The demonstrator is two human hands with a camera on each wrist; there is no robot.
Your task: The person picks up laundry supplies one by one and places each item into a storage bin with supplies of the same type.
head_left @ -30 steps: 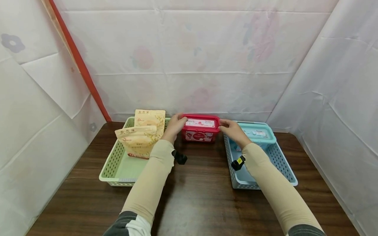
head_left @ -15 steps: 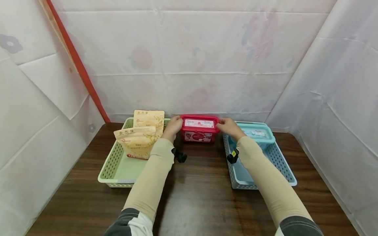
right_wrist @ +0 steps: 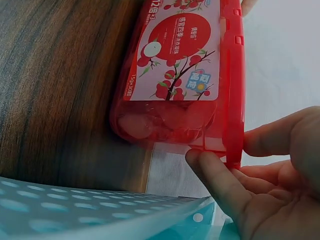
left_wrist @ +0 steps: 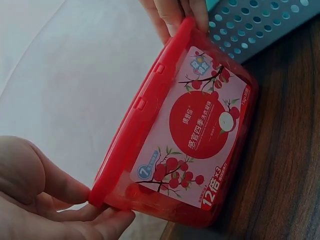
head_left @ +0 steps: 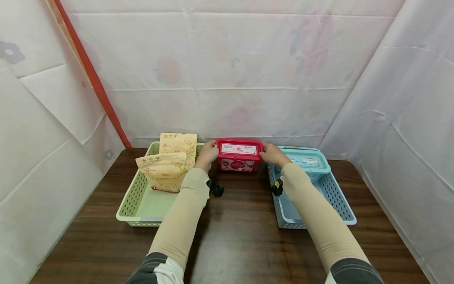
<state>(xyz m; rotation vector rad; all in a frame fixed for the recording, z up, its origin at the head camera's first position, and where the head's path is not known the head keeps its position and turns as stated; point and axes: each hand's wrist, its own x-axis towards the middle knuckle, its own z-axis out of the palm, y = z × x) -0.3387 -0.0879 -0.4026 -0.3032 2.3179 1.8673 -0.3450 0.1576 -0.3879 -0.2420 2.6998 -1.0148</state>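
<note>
A red lidded tub of laundry pods (head_left: pixel 238 156) stands at the back of the table, between the two baskets. My left hand (head_left: pixel 207 155) pinches its left end; in the left wrist view the thumb lies at the lid (left_wrist: pixel 135 105) and the fingers are under the rim. At the other end, my right hand (head_left: pixel 274 155) pinches the lid's edge the same way. Rounded pods (right_wrist: pixel 137 125) show through the clear red wall in the right wrist view. The tub sits level in the head view.
On the left, a green basket (head_left: pixel 128 205) holds two yellow pouches (head_left: pixel 164 169) standing up. A blue basket (head_left: pixel 338 201) on the right carries a light-blue lidded tub (head_left: pixel 310 159) at its back. White cloth (head_left: pixel 227 79) hangs close behind the table.
Both hands have closed in on the tub's ends and now grip its lid edge. The right hand moved left and slightly down. The tub has hardly moved.
</note>
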